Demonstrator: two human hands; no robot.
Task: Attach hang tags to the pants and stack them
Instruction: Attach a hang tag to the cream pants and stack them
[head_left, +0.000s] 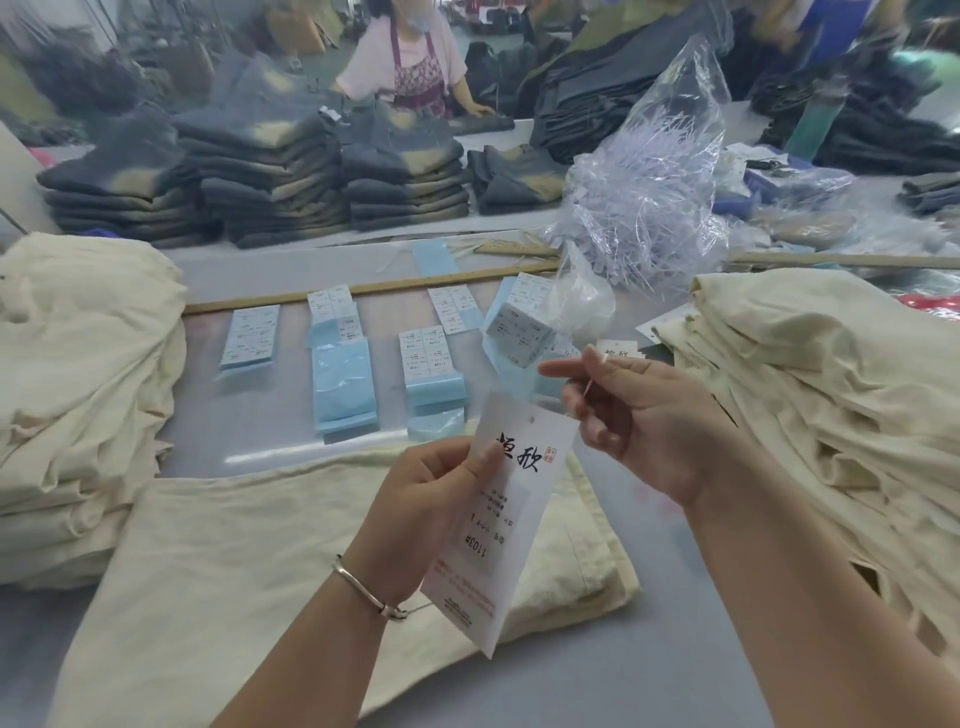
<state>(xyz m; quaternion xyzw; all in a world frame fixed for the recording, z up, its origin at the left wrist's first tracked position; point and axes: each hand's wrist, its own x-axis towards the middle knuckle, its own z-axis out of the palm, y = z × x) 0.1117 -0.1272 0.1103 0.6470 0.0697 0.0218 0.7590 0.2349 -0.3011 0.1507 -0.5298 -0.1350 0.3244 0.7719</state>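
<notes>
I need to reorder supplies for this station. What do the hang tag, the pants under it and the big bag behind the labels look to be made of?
Hang tag: matte white card, probably paper; it stays flat in the left hand.
Pants: cream woven cloth, cotton-like, with soft creases.
Bag: clear thin plastic film, glossy and crinkled.

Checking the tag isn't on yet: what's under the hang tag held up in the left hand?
Below the hang tag, held by the left hand, lie cream pants flat on the table. The tag hides part of their right edge.
</notes>
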